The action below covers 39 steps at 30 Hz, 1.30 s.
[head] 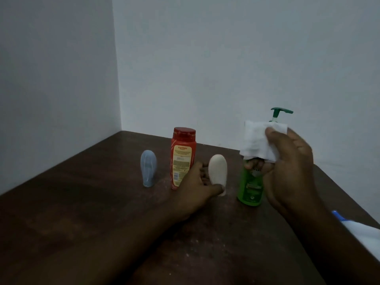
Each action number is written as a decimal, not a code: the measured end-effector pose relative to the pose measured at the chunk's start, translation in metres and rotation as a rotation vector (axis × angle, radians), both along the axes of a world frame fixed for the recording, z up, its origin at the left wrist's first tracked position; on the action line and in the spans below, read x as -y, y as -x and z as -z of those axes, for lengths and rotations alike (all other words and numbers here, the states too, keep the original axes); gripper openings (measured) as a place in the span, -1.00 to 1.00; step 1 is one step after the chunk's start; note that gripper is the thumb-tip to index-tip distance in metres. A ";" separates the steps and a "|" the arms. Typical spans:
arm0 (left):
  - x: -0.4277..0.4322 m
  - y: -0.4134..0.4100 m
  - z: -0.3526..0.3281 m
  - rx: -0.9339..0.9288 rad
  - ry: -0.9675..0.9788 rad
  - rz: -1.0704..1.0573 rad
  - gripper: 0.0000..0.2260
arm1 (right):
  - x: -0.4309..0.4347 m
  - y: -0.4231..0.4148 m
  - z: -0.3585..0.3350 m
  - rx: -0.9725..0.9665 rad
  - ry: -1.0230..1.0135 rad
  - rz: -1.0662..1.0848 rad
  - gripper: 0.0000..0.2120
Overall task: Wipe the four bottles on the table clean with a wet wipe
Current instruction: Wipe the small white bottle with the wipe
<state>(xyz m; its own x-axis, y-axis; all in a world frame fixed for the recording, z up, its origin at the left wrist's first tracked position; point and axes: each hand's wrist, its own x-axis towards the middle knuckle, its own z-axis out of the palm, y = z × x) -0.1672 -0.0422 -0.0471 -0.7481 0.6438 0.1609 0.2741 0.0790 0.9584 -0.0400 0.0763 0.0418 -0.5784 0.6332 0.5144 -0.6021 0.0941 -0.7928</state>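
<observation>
**Inspector:** Start with the grips.

**Assistant:** The right hand (292, 167) holds a folded white wet wipe (257, 140). The thumb pins it from the top and the fingers curl under its lower edge. The wipe lies against the neck and shoulder of the green pump bottle (249, 188). I cannot tell whether the fingers also clasp the bottle itself.

**Inspector:** And the left?

**Assistant:** The left hand (197, 186) grips the cream bottle (218, 169) low down, with the thumb across its base and the fingers round the far side. The bottle is upright on the table (82, 212).

**Inspector:** Position of the task items?

**Assistant:** There are four bottles in a loose row across the middle of the table, closer to its far edge than its near one. From the left edge they are a blue-grey bottle (148, 168), a red bottle (183, 157) with a red cap and its printed label facing the camera, the cream bottle, then the green pump bottle. The green one is nearest the right edge, and its dark green pump head (280, 112) shows above the wipe. All four are upright. The blue-grey and red ones stand near each other and are untouched.

**Inspector:** Surroundings?

**Assistant:** The dark wooden table top carries pale specks near the bottles. Its far left corner fits into the corner formed by two plain walls (205, 58). A white object with a blue end (362, 231) is at the right edge, cut off by the frame, and I cannot identify it.
</observation>
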 end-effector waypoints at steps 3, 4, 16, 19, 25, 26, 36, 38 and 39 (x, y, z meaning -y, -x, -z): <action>0.003 -0.009 -0.010 0.334 -0.245 0.108 -0.51 | -0.008 -0.008 0.010 0.020 0.381 -0.163 -0.65; 0.004 -0.010 -0.015 0.429 -0.305 0.145 -0.51 | -0.010 -0.012 0.013 0.015 0.436 -0.178 -0.58; 0.016 -0.023 -0.031 0.820 -0.522 0.523 -0.28 | -0.020 -0.031 0.036 -0.054 -1.091 0.795 -0.67; 0.015 -0.029 -0.032 0.806 -0.544 0.501 -0.40 | -0.026 -0.022 0.041 -0.021 -1.280 0.660 -0.66; 0.020 -0.022 -0.044 0.804 -0.658 0.392 -0.87 | -0.026 -0.015 0.046 0.039 -1.494 0.376 -0.62; 0.021 -0.021 -0.046 0.802 -0.658 0.392 -0.86 | -0.025 -0.016 0.047 0.030 -1.527 0.369 -0.62; 0.022 -0.021 -0.050 0.748 -0.555 0.401 -0.82 | -0.038 -0.008 0.051 0.127 -1.362 0.691 -0.53; 0.022 -0.020 -0.049 0.752 -0.554 0.407 -0.79 | -0.036 -0.005 0.054 0.131 -1.315 0.755 -0.53; 0.023 -0.020 -0.049 0.751 -0.551 0.415 -0.77 | -0.035 -0.004 0.055 0.143 -1.313 0.770 -0.52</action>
<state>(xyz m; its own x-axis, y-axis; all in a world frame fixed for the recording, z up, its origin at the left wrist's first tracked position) -0.1473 -0.0649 0.0016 -0.5121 0.8537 0.0942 -0.5080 -0.3895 0.7682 -0.0364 0.1109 -0.0128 -0.4242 -0.0503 0.9042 -0.0079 0.9986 0.0519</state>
